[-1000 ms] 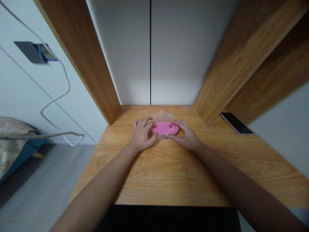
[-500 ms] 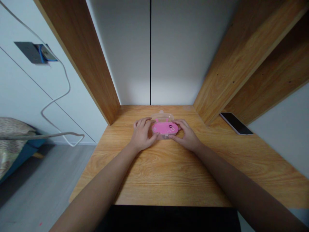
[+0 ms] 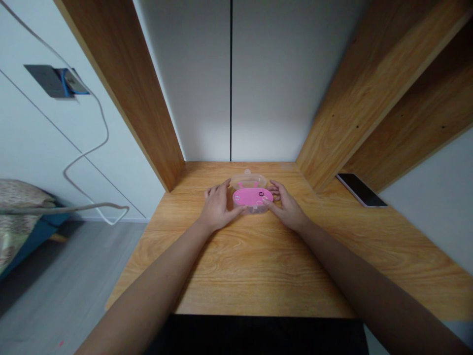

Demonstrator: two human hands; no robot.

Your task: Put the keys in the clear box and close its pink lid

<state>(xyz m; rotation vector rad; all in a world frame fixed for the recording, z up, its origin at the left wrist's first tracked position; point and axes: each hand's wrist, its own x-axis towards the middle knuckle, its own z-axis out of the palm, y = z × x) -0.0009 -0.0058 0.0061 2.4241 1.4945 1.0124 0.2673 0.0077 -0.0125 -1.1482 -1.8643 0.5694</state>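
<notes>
Pink pig-shaped clear plastic box (image 3: 253, 196), left hand (image 3: 219, 207) and right hand (image 3: 288, 209) beside it, fingers (image 3: 218, 190) released

a shallow oval box of clear plastic with a bright pink pig-shaped panel (image 3: 253, 196) sits flat on the wood-grain desktop (image 3: 236, 276), towards the back and about midway across. the panel faces up, with two small pink ears along its far edge, a small dark ring near its right end and pale outlined marks towards both ends. a clear oval plastic piece (image 3: 247, 180) with a small tab (image 3: 247, 171) lies right behind it, touching the far edge. along the near edge a strip of clear base shows, with something dim inside, too small to make out.
</notes>
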